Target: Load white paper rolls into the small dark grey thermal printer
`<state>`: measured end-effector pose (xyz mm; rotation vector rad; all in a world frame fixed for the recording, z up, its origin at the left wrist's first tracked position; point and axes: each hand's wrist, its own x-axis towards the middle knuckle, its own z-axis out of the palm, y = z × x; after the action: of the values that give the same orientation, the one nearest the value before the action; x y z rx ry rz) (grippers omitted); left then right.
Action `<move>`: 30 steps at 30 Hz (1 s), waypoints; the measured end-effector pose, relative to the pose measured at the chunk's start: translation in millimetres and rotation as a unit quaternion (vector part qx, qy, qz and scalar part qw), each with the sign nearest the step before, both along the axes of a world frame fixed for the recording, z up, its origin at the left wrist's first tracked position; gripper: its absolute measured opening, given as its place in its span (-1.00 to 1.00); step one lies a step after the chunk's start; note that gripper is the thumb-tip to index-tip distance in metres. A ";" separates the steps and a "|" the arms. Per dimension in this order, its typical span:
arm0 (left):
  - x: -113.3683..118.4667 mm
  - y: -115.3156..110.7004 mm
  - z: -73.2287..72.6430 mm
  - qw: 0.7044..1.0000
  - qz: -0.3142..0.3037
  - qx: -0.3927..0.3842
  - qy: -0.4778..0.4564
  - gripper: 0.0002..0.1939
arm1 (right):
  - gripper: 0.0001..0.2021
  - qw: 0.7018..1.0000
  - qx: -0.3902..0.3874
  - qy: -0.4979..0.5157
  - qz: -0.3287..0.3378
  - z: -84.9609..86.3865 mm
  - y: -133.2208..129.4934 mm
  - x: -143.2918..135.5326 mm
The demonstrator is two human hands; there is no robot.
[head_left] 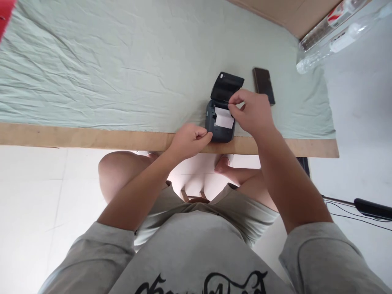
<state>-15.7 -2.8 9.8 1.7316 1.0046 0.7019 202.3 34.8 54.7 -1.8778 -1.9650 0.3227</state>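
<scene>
A small dark label printer [221,135] sits at the table's front edge, its black lid [226,86] flipped up and back. White paper [224,118] lies inside the body. My left hand [191,141] has its fingers curled, with thumb and forefinger against the printer's lower left side. Over the printer's right side, my right hand [252,110] pinches thumb and forefinger together near the hinge, at the lid's lower right corner. Whatever lies between those fingertips is too small to make out.
A dark phone [263,85] lies right of the printer on the pale green cloth [137,69]. Plastic bottles [339,43] lie at the upper right beside a cardboard box [275,12]. The table's wooden edge [92,136] runs before my knees. A red object [4,16] shows at the upper left.
</scene>
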 end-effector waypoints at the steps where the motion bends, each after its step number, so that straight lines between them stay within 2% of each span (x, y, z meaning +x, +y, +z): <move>1: 0.4 0.2 -0.2 1.000 0.002 0.004 0.009 -0.52 | -0.95 1.000 -0.014 -0.022 0.013 -2.0 3.3 -0.7; 4: 1.3 0.8 -0.9 1.000 0.008 0.007 0.021 -0.53 | -0.93 0.993 -0.046 -0.090 0.065 -9.1 14.8 -0.6; 8: 1.4 1.3 -1.1 1.000 0.006 -0.001 0.023 -0.53 | -0.78 0.979 -0.084 -0.134 0.132 -14.3 30.0 1.9; 11: 1.1 1.2 -0.7 1.000 0.009 0.003 0.024 -0.53 | -0.82 0.970 -0.111 -0.155 0.154 -9.7 37.0 1.1; 13: 0.8 0.9 -0.3 1.000 0.008 0.008 0.024 -0.53 | -0.84 0.968 -0.122 -0.149 0.160 -0.2 36.5 0.6; 15: 0.4 0.4 0.0 1.000 0.007 0.009 0.025 -0.53 | -0.82 0.974 -0.121 -0.103 0.158 14.3 30.1 2.8; 17: -0.2 -0.2 0.3 1.000 0.007 0.003 0.026 -0.53 | -0.82 0.983 -0.114 -0.016 0.146 30.7 18.0 10.1; 19: -0.7 -0.6 0.5 1.000 0.006 -0.002 0.026 -0.53 | -0.80 0.982 -0.082 0.128 0.116 43.5 2.7 23.7; 21: -1.0 -0.9 0.6 1.000 0.003 -0.003 0.026 -0.53 | -0.76 0.956 -0.018 0.287 0.049 47.6 -12.2 42.1; 24: -0.3 -0.9 0.7 1.000 0.000 -0.003 0.030 -0.53 | -0.73 0.893 -0.037 0.444 -0.061 30.9 -26.5 71.7; 27: 1.7 -0.4 0.9 0.999 0.005 0.002 0.040 -0.53 | -0.70 0.849 -0.025 0.509 -0.142 -7.9 -29.6 94.0; 28: 2.5 -0.2 0.9 0.999 0.007 0.004 0.045 -0.53 | -0.66 0.846 -0.009 0.504 -0.174 -22.2 -29.4 98.9; 30: 3.9 0.4 0.7 0.999 0.010 0.007 0.053 -0.53 | -0.59 0.869 0.033 0.441 -0.221 -46.9 -29.2 105.2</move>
<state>-11.8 -2.4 10.6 1.7881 1.0929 0.6373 307.5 5.6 7.8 -1.6258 -0.9017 0.7847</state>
